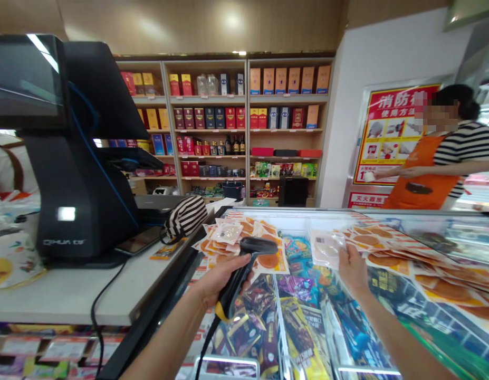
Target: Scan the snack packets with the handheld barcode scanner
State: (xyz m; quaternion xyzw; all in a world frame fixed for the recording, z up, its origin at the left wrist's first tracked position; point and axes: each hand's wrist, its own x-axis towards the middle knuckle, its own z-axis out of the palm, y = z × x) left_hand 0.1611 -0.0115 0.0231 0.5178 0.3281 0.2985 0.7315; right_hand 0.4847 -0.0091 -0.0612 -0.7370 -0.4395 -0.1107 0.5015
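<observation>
My left hand (224, 274) is wrapped round the handle of a black barcode scanner (258, 246) with a yellow tip at its butt. The scanner's head points right, over a pile of flat packets (224, 235) with round brown pictures. In my right hand (353, 266) a flat whitish plastic packet (323, 248) is pinched by its right edge, its pale side toward me. A second spread of similar packets (438, 269) lies to the right of this hand. Both hands are above a glass-topped freezer (278, 327) with colourful wrapped goods inside.
A black checkout terminal (86, 158) stands on the white counter (70, 301) at left, with a striped pouch (184, 216) nearby. The scanner's cord (207, 343) hangs toward me. Behind are shelves of boxes (212, 117). A person in an orange apron (416, 174) stands at right.
</observation>
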